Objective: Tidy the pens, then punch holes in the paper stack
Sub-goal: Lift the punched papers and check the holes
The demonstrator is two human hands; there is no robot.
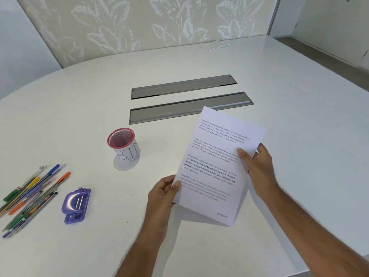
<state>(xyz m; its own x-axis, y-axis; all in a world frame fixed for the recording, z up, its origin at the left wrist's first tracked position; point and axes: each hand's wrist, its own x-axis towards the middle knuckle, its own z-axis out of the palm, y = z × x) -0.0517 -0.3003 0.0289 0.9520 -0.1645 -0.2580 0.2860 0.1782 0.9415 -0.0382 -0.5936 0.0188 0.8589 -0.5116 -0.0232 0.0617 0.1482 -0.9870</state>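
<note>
Around: pens loose far left, punch beside them, cup upright.
Paper: printed, tilted.
Hands: left hand and right hand pinch its edges.

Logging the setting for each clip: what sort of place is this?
Most likely an office meeting room. A large white table has two grey cable-access flaps built into its top, and stationery lies on it: a mesh pen holder, loose pens and a purple hole punch.

Matt paper stack, glossy plastic hole punch, smooth table, mesh cup.
</note>
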